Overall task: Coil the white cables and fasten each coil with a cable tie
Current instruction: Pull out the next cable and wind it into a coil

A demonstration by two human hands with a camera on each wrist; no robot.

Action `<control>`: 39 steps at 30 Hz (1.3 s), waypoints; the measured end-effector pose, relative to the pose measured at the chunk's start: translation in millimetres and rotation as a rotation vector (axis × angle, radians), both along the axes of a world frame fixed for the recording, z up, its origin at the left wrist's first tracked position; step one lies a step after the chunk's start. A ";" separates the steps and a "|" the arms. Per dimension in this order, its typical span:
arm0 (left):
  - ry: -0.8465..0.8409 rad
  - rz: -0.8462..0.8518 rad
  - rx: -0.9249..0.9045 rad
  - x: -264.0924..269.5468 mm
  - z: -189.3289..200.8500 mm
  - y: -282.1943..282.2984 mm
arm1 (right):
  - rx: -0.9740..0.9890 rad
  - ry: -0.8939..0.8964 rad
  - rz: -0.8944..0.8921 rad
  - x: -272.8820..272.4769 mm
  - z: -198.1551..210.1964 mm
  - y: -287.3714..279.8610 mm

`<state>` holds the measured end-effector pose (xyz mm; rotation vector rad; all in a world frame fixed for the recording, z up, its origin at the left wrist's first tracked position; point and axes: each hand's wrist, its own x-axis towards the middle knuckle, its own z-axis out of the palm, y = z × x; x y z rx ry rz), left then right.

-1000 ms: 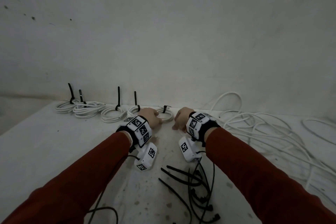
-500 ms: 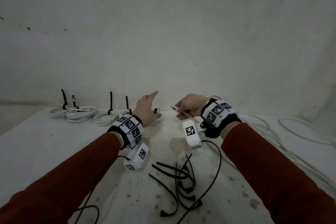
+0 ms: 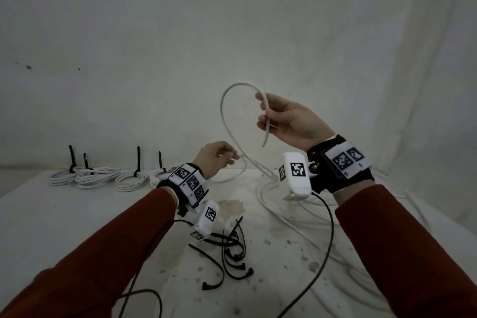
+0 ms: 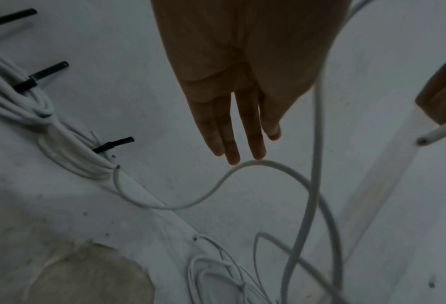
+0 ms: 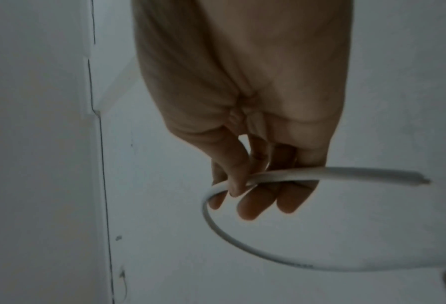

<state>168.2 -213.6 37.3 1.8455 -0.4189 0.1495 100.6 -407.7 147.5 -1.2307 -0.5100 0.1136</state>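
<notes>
My right hand (image 3: 264, 115) is raised above the table and pinches a white cable (image 3: 224, 121) close to its cut end (image 3: 264, 143). In the right wrist view the thumb and fingers (image 5: 245, 191) curl round the cable (image 5: 346, 171). From that hand the cable arcs up, left and down to the loose white cables (image 3: 284, 204) on the table. My left hand (image 3: 227, 156) hovers lower, just left of the hanging cable. Its fingers (image 4: 240, 144) are straight and hold nothing. Several tied coils (image 3: 98, 177) with upright black ties (image 3: 138, 160) lie at the back left.
Loose black cable ties (image 3: 232, 253) lie on the white table (image 3: 51, 214) in front of my left wrist. Black camera leads (image 3: 327, 240) trail from both wrists. More white cable (image 4: 255, 164) sprawls under the left hand. A pale wall stands close behind.
My right hand has risen with the cable end, pulling a loop up off the table. My left hand has left the last tied coil and moved right toward the hanging cable.
</notes>
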 end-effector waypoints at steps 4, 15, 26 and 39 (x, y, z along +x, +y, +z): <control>0.113 -0.137 0.008 -17.9 1.3 -12.2 | 0.061 -0.033 -0.041 -14.7 10.7 -9.5; 0.361 -0.469 -0.457 -72.6 10.7 -25.7 | 0.204 0.219 -0.349 -20.2 -2.3 -21.3; 0.003 -0.152 -0.557 -71.7 53.9 -15.7 | -0.053 0.366 -0.444 -33.1 -44.2 -40.0; -0.074 -0.121 -0.728 -70.7 138.0 -18.9 | -1.239 0.089 -0.003 -96.3 -123.9 17.1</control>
